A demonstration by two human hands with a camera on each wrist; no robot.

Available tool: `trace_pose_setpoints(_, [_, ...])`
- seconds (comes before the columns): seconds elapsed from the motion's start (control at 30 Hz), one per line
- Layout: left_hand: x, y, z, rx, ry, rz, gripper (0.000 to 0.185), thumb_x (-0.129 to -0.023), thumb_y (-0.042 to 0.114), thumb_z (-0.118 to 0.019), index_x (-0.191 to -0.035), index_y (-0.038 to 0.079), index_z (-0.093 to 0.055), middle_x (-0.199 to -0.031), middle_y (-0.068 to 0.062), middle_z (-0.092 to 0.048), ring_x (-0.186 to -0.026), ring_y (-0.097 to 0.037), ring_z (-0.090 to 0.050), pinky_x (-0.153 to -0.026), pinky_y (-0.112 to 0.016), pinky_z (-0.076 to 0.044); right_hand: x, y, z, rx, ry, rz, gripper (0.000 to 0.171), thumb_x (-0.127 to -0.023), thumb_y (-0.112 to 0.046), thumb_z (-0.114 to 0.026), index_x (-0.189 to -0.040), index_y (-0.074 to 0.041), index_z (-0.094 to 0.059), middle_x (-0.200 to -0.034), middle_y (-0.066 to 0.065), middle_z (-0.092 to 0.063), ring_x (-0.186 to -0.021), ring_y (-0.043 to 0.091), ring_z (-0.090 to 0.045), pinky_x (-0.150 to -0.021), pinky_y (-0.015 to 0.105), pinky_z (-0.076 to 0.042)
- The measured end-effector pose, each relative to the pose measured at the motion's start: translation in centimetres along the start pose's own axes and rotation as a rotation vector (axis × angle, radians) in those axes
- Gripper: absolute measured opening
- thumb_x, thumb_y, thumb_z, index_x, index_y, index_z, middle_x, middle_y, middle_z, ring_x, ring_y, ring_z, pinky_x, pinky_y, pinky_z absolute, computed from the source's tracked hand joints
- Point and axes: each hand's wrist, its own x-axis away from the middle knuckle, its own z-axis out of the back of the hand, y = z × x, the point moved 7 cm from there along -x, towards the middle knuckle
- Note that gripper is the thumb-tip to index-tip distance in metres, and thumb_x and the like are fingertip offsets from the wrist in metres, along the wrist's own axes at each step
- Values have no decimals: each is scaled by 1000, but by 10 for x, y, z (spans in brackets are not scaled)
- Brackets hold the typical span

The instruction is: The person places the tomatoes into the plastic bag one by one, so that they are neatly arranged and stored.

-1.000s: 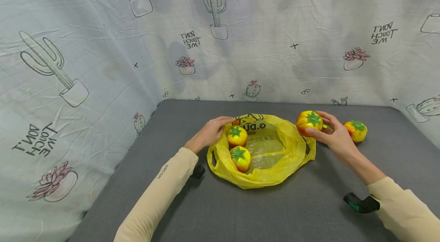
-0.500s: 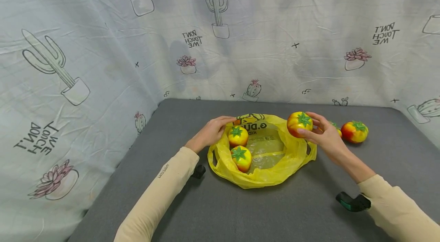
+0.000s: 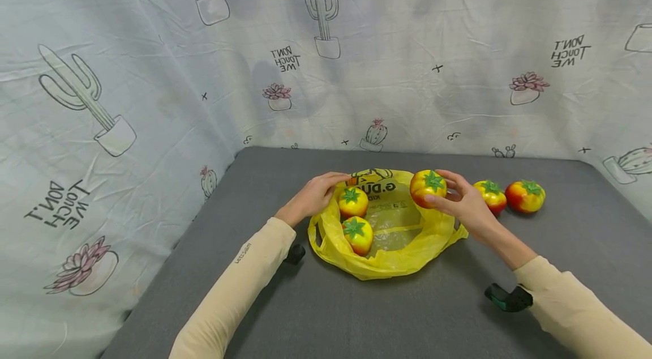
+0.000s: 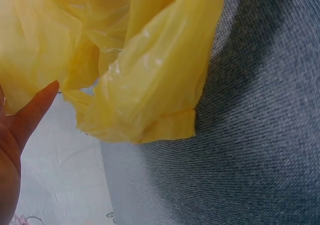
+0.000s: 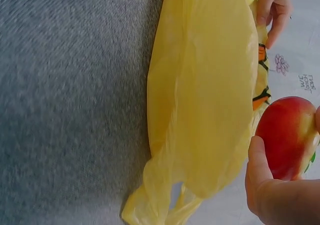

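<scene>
The held fruit point(image 3: 427, 190), red and yellow with a green leaf cap, is being held up at the right-hand edge of the mouth of the yellow bag point(image 3: 379, 269); whether it is touching the rim cannot be told. The right hand point(image 3: 475, 212) is grasping it, the grip spanning its sides with thumb and fingers. The left hand point(image 3: 317, 193) is pinching the bag's far-left rim. The mouth is gaping upward, with open room lying along its middle and right. Inside, the rear fruit point(image 3: 352, 202) and the front fruit point(image 3: 358, 236) are sitting against the left wall. Beyond the right hand, the nearer loose fruit point(image 3: 492, 199) and the outer loose fruit point(image 3: 526, 197) are resting just beside each other on the grey desk point(image 3: 367, 319). The desk is extending well past the bag on both sides, its far edge meeting the printed cloth point(image 3: 438, 104).
</scene>
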Motion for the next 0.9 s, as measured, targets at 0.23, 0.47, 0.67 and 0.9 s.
trace_pose_setpoints(0.23, [-1,0,-1,-6,5,-3,48,-94,-8,-47,-139,9,-50,-137,-10,-50,-120,-25,-50,-87,-34,-44,-3,1,-12,2,-22,-16,76,-92,-24,-65,-152,-9,-21,-148,27,-23,-123,43,-42,-81,22,-49])
trace_pose_setpoints(0.47, [-2,2,1,-3,11,-7,47,-94,-8,-48,-138,8,-52,-137,-10,-51,-122,-25,-49,-92,-35,-43,-9,4,-25,28,-49,-30,76,-91,-28,-66,-151,-9,-24,-148,28,-23,-126,44,-40,-90,40,-47])
trace_pose_setpoints(0.67, [-1,2,1,-2,1,9,47,-95,-7,-48,-139,9,-51,-137,-10,-50,-122,-25,-49,-90,-34,-44,-15,9,-37,49,-52,-33,76,-89,-30,-69,-149,-7,-28,-146,28,-27,-124,44,-41,-91,44,-46])
trace_pose_setpoints(0.9, [0,2,0,-4,3,10,47,-95,-7,-48,-139,10,-51,-137,-9,-50,-121,-25,-49,-92,-34,-44,-20,13,-46,42,-54,-35,78,-87,-31,-71,-149,-7,-29,-145,28,-28,-124,45,-41,-89,44,-48])
